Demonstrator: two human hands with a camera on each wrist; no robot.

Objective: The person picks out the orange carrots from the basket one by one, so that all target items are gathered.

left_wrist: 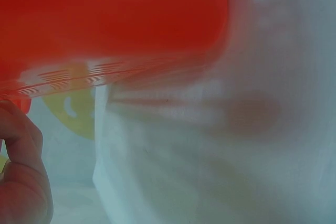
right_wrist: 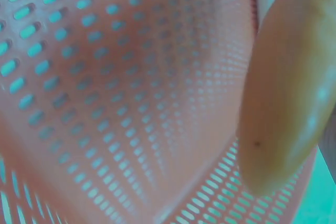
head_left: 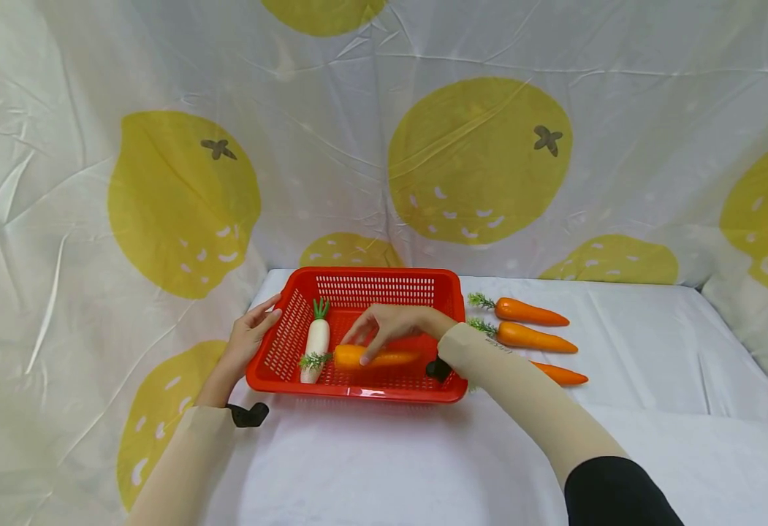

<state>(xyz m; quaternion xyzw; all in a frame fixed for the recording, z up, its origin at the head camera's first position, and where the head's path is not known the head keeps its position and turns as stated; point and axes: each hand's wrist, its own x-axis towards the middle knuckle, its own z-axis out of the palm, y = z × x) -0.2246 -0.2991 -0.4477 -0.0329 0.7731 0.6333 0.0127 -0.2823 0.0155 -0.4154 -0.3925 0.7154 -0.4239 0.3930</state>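
A red plastic basket with slotted walls sits at the middle of the white table. My left hand holds its left rim; in the left wrist view some of that hand's fingers show beside the red wall. Inside the basket, a white radish with short green leaves lies along the left side. My right hand pinches an orange carrot from above, thumb on the near side. The carrot lies crosswise within the basket's outline, its leafy top overlapping the radish and its tip toward my right wrist.
Right of the basket, several more carrots lie on the table: a far carrot, a middle carrot and a near carrot partly behind my right sleeve. A lemon-print curtain hangs behind the white table.
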